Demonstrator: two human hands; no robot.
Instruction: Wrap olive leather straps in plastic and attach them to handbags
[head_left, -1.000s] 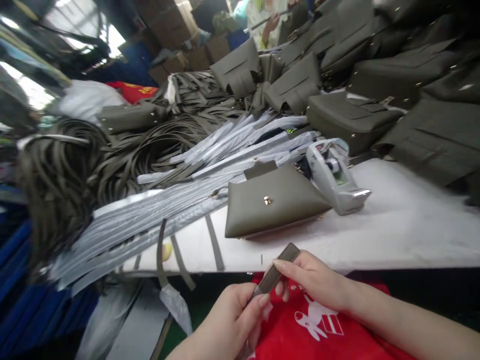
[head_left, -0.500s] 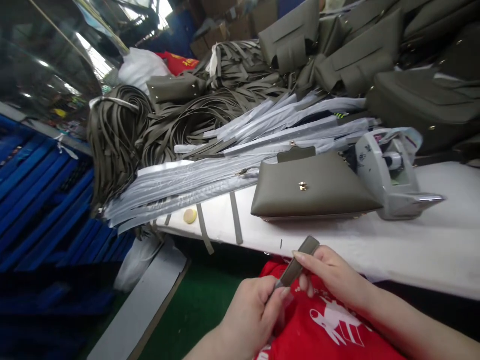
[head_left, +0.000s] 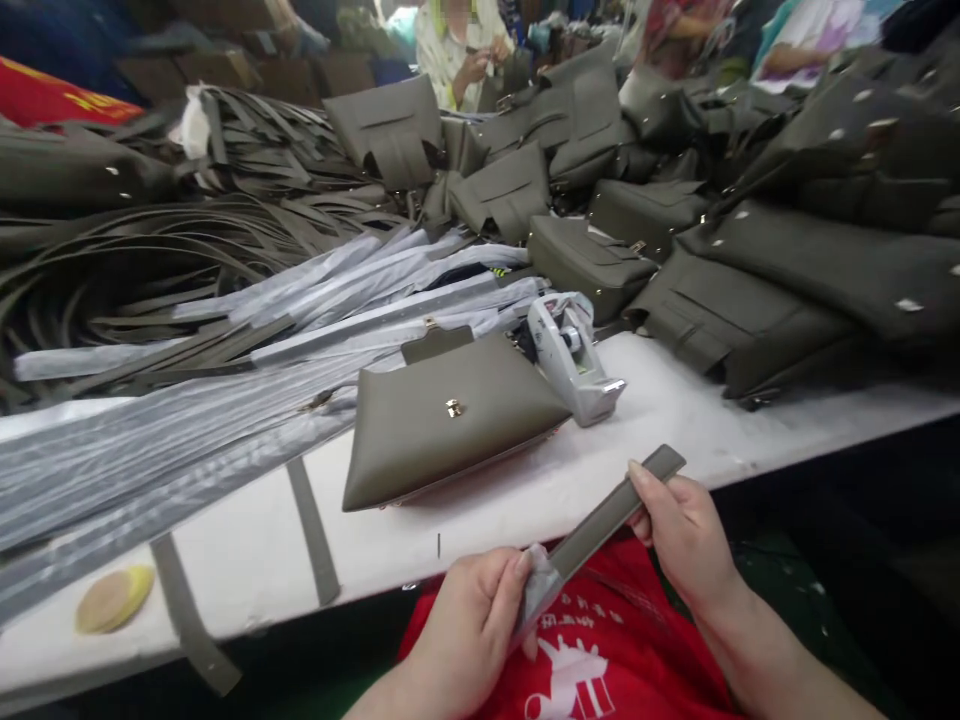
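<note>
A flat olive-grey strap (head_left: 600,520) stretches slantwise between my two hands above my red top. My right hand (head_left: 686,535) pinches it near its squared upper end, thumb on top. Lower down, my left hand (head_left: 480,610) is closed round the part covered by a clear plastic sleeve (head_left: 541,580). The strap's lower end is hidden behind that hand. Beyond them on the white table lies an olive handbag (head_left: 450,430) with a small gold clasp. A tape dispenser (head_left: 577,365) stands at the bag's right side.
Plastic-wrapped straps (head_left: 187,460) cover the table's left, with bare straps (head_left: 150,260) heaped behind. Several olive bags (head_left: 757,310) are piled at the right and back. Two short strips (head_left: 313,530) and a round yellowish disc (head_left: 112,600) lie near the front edge. A co-worker (head_left: 465,50) is across the table.
My right hand has moved up the strap, away from my left, so more of the strap shows bare between them. The view has swung to the right.
</note>
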